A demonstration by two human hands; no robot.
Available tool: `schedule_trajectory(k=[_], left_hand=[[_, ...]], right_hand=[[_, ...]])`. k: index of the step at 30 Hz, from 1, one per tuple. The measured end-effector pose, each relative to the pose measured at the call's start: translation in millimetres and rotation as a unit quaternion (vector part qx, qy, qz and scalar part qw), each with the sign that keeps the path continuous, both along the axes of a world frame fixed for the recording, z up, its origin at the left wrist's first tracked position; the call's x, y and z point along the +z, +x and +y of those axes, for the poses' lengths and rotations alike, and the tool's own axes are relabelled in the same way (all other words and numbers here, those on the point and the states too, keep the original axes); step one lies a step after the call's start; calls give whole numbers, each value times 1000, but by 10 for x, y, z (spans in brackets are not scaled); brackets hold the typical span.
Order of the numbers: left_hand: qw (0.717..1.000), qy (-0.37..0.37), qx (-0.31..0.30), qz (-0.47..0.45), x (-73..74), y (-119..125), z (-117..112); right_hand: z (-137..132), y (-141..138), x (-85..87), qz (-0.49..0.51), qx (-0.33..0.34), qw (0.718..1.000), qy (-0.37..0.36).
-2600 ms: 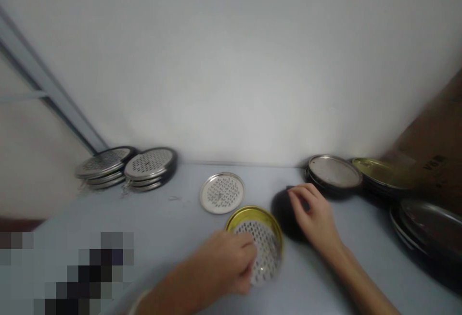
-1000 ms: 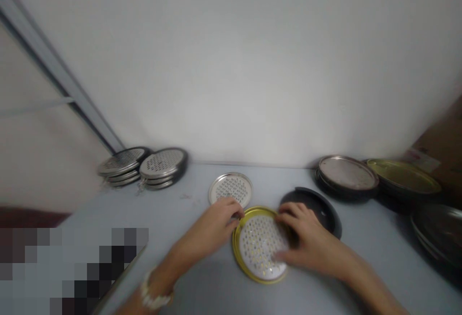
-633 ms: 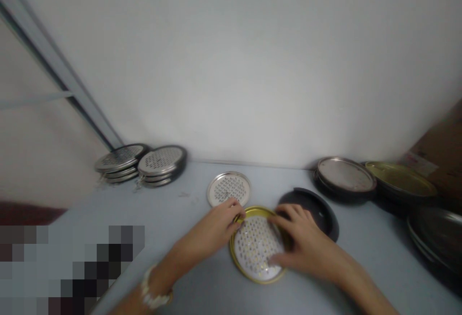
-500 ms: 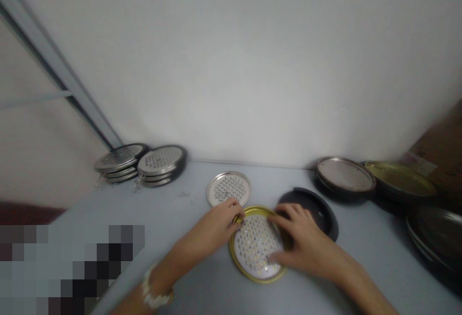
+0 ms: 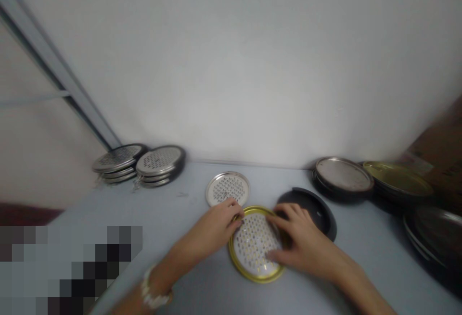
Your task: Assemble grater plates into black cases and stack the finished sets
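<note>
In front of me lies a round grater plate, a white perforated face inside a gold rim. My left hand pinches its upper left edge between thumb and fingers. Over its right side, my right hand spans the plate, thumb on the lower face and fingers bent at the upper right rim; its exact contact is partly hidden. Just behind my left hand lies a silver grater disc. A black round holder with a raised rim sits behind my right hand, partly covered by it.
Two stacks of silver graters in black holders, a left stack and a nearer stack, stand at the back left. On the right are a silver disc stack, a gold disc stack and dark discs. A cardboard box stands behind them.
Both hands keep almost the same position at the gold-rimmed grater plate. The right thumb has shifted slightly left, and the whole view has moved a little.
</note>
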State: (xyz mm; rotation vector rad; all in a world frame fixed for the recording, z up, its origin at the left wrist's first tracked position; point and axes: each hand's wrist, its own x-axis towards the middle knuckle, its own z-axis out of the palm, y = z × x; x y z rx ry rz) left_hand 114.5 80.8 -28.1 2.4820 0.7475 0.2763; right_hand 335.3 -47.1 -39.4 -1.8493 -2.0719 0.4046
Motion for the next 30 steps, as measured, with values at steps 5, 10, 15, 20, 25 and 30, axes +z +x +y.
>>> schedule_trajectory(k=[5,10,15,20,25,30], left_hand=[[1000,-2,-7,28,19,-1,4],[1000,8,-6,29,17,5,0],[1000,14,12,-14,-12,-19,41],[996,60,59,-12,-21,-28,96],[999,37,39,-6,-37,19,72],[999,28,21,5,-91,46,58]], right_hand=[[-5,-2,4,3,-7,1000,-1],[0,0,-11,18,-11,1000,3],[9,-2,10,30,-13,999,3],[21,4,13,41,-17,999,-5],[25,-9,6,43,-22,999,-2],[36,-26,19,42,-21,999,13]])
